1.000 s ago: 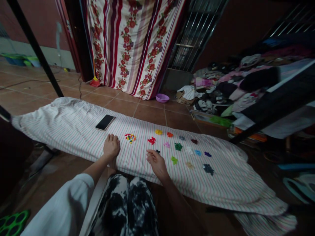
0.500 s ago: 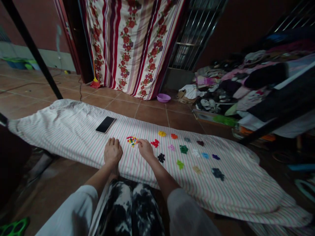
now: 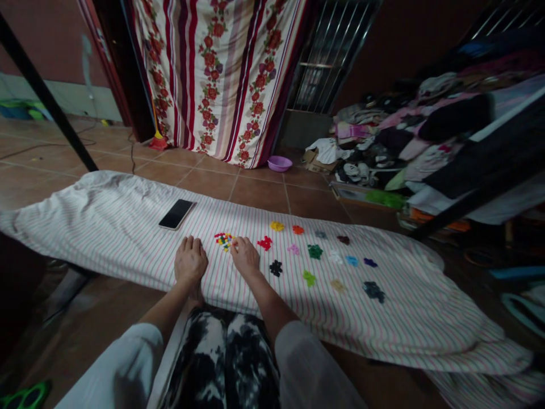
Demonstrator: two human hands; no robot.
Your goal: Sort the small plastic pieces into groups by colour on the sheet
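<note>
A mixed pile of small coloured pieces lies on the striped cloth between my two hands. My right hand touches the right edge of that pile, thumb and forefinger pinched; whatever is between them is too small to make out. Flat on the cloth, left of the pile, rests my left hand with nothing in it. Single-colour piles spread out to the right: red, yellow, black, dark green, light green and several others.
A phone lies on the cloth beyond my left hand. Dark poles rise at both ends of the cloth. A purple basin stands on the tiled floor behind, beside a hanging curtain, with heaped clothes at the right.
My right hand has moved slightly left, closer over the mixed pile's right edge. The whole view has shifted a little. My left hand stays in its place on the cloth.
</note>
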